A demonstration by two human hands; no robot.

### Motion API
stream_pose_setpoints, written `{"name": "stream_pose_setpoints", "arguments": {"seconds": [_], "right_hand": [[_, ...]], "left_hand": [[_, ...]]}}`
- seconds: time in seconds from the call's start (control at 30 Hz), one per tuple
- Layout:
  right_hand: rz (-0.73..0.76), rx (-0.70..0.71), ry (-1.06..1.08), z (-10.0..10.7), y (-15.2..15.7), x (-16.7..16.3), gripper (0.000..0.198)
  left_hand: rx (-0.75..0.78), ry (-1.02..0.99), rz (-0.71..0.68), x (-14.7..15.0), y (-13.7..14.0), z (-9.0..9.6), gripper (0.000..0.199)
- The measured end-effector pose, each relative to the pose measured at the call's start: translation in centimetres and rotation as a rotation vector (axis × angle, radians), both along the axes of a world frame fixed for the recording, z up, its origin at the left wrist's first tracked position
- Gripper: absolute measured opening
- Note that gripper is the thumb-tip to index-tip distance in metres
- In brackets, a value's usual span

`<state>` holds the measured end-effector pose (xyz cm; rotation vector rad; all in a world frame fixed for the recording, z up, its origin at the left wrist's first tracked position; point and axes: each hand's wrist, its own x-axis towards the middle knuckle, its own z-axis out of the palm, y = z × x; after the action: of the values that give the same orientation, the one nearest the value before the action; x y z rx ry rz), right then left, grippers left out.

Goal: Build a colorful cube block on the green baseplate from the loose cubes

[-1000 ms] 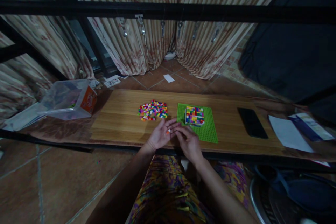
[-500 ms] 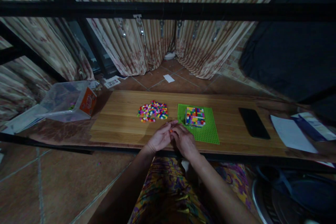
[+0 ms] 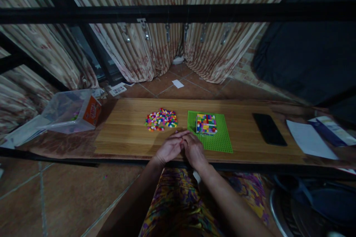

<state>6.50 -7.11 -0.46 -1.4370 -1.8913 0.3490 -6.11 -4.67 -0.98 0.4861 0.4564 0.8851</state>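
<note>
Striped curtains fill the far side at twelve o'clock, reckoned from the person, with straight ahead as twelve. The wood-grain tabletop runs crosswise before them, from about ten o'clock to two.

A clear plastic box with an orange label stands between ten and eleven, just beyond the tabletop's end. A white sheet lies at two o'clock, to the right of a flat black device, which rests between one and two.

The green studded baseplate lies flat at about one o'clock.

Both hands are at twelve, over the near edge of the tabletop, and touching. The left hand is turned palm up, fingers extended, not clenched. The right hand has its fingertips bent over the left's fingers; whether it grips anything cannot be told.

A loose pile of multicoloured bricks lies between eleven and twelve, apart from the baseplate. The multicoloured brick block sits upright on the baseplate, between twelve and one. Smallest noted: an orange piece where the hands meet, mostly hidden by fingers.
</note>
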Motion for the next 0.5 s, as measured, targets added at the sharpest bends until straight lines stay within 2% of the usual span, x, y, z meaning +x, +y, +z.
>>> {"name": "stream_pose_setpoints", "arguments": {"seconds": [0.2,0.33,0.5], "right_hand": [[-0.034,-0.027,0.067,0.5,0.3,-0.3,0.019],[-0.099,-0.024,0.211,1.5,-0.2,0.4,0.015],[-0.251,-0.034,0.386,2.6,-0.7,3.2,0.019]], "left_hand": [[-0.048,-0.02,0.064,0.0,0.0,0.3,0.039],[-0.105,-0.055,0.098,0.0,0.2,0.5,0.033],[-0.122,-0.096,0.015,-0.2,0.3,0.7,0.035]]}}
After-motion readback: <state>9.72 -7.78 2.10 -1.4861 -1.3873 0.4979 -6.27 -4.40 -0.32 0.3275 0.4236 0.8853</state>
